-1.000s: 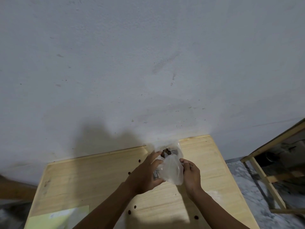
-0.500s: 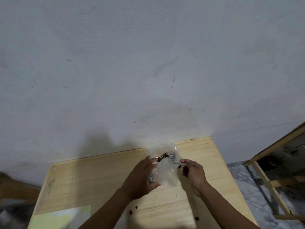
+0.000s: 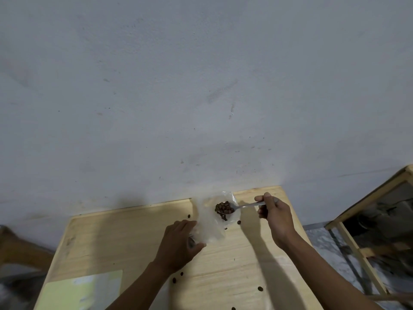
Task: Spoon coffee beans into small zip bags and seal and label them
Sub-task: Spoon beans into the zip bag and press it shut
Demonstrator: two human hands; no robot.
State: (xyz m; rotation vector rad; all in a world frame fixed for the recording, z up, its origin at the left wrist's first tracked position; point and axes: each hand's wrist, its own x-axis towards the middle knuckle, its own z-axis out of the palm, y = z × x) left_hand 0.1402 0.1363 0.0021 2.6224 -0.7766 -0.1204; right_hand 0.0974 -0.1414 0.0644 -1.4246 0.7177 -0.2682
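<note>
Right hand grips a spoon heaped with coffee beans; left hand clasps the unsealed zip bag; sealing and labelling apparently remain.

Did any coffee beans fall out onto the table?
Yes. Loose beans lie scattered on the wooden table, some beside the clear bag and others nearer the person, instead of staying in the bag or on the spoon.

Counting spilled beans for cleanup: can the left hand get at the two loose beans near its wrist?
Probably yes. The two loose beans lie bare on the table beside the left forearm, nothing covering them. But the left hand is holding the zip bag, so it would have to let go first.
</note>
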